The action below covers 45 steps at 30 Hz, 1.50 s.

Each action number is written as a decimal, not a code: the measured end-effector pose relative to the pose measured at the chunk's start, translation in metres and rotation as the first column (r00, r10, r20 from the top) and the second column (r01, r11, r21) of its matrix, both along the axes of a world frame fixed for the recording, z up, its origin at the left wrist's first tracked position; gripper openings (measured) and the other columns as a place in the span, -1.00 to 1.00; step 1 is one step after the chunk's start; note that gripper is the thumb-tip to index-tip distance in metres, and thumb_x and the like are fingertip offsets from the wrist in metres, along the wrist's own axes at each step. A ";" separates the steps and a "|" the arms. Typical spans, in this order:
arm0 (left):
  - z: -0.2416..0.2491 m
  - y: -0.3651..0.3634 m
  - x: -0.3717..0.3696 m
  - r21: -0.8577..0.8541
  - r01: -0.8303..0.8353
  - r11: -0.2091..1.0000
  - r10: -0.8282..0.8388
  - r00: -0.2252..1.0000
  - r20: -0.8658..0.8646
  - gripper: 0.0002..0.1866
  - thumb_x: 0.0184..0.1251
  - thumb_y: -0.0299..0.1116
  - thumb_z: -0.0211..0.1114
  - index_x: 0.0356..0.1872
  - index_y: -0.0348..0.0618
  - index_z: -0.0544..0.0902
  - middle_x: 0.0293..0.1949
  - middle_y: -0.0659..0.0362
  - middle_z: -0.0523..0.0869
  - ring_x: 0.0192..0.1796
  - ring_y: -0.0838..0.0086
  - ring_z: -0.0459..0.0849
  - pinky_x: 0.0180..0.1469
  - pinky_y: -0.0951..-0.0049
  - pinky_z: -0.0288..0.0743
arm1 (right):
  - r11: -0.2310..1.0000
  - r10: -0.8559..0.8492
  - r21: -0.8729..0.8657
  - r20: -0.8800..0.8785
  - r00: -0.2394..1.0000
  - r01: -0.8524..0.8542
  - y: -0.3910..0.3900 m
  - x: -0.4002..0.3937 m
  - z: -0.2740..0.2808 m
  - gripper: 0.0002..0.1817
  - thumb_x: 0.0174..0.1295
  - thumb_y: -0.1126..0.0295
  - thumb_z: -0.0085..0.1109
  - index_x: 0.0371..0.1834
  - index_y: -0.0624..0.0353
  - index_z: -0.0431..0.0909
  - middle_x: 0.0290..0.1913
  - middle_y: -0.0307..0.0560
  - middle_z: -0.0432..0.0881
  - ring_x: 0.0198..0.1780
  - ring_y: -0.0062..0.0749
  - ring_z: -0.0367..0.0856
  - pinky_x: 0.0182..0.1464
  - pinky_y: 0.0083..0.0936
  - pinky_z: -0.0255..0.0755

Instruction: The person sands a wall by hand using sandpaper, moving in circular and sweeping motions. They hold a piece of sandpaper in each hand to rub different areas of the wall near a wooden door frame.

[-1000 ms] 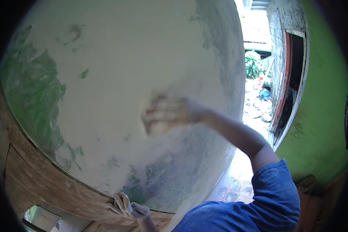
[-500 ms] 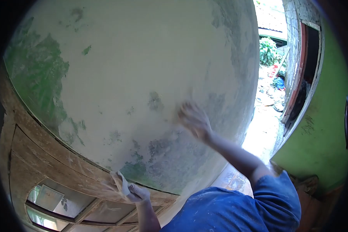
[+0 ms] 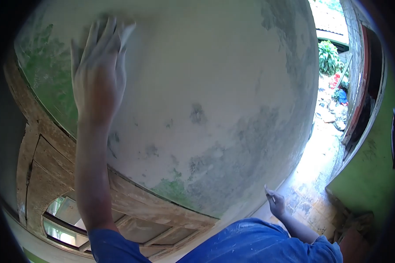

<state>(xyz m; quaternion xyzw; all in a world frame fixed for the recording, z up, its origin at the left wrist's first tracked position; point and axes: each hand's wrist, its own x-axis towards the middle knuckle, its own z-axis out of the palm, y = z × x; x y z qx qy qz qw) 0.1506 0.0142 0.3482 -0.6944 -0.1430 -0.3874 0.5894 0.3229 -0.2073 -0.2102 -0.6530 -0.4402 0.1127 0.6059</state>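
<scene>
Flat against the patchy pale wall (image 3: 232, 83) at the upper left, my left hand (image 3: 98, 70) has its fingers spread and pointing up. A pale folded sheet (image 3: 128, 32) shows at the fingers' right side, pressed to the wall. White dust coats the hand and forearm. My right hand (image 3: 276, 204) is low on the right, off the wall's surface, near its lower right edge. Its fingers look partly bent and apart, with nothing visible in them. Green paint (image 3: 52, 83) shows left of my left hand, and grey rough patches (image 3: 224, 171) mark the lower wall.
A worn wooden frame with glass panes (image 3: 63, 217) runs along the lower left. A bright doorway opening (image 3: 311, 179) stands at the right, with plants (image 3: 329, 57) and scattered rubbish (image 3: 338, 96) outside. Beyond it is a green wall (image 3: 360, 171).
My left hand has risen from the wooden frame to the upper left of the wall, with the sheet. My right hand has left the middle of the wall and dropped down to the right.
</scene>
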 end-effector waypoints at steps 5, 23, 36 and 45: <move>-0.049 -0.003 0.064 0.007 -0.071 0.997 0.070 0.965 -0.254 -0.60 0.30 -0.45 0.09 0.18 -0.01 0.49 0.28 0.16 0.44 0.37 0.22 0.33 0.45 0.06 0.00 | 1.000 -0.026 0.002 -0.013 1.000 0.026 0.009 0.001 0.001 -0.65 0.24 0.59 0.08 0.11 0.19 0.54 -0.12 0.10 0.65 -0.13 -0.22 0.66 -0.03 -0.48 0.45; -0.090 0.021 0.132 -0.278 0.278 0.919 -0.324 0.936 -0.136 -0.62 0.24 -0.55 0.09 0.11 -0.10 0.54 0.17 0.18 0.56 0.19 0.33 0.52 0.35 0.13 0.20 | 0.984 -0.173 0.029 -0.099 0.980 0.177 0.013 0.003 -0.023 -0.74 0.29 0.53 0.01 0.00 0.34 0.55 -0.22 0.08 0.69 -0.13 -0.41 0.64 -0.04 -0.48 0.44; -0.192 -0.011 0.049 -0.216 -0.182 0.959 0.093 0.926 -0.366 -0.47 0.23 -0.55 0.09 0.25 0.13 0.41 0.36 0.26 0.34 0.45 0.32 0.15 0.47 -0.10 -0.36 | 0.991 -0.130 0.011 -0.194 0.972 0.135 -0.002 0.000 -0.030 -0.73 0.33 0.53 -0.07 0.03 0.36 0.53 -0.17 -0.01 0.67 -0.07 -0.44 0.58 0.04 -0.49 0.40; -0.111 -0.010 -0.049 -0.328 -0.106 0.939 0.126 0.991 0.039 -0.42 0.35 -0.47 -0.01 0.38 0.25 0.23 0.46 0.29 0.12 0.51 0.23 -0.07 0.43 -0.16 -0.53 | 0.999 -0.036 0.025 -0.187 0.982 0.042 0.014 0.000 -0.002 -0.74 0.35 0.53 -0.05 0.03 0.36 0.53 -0.12 -0.03 0.66 -0.04 -0.49 0.56 0.05 -0.53 0.40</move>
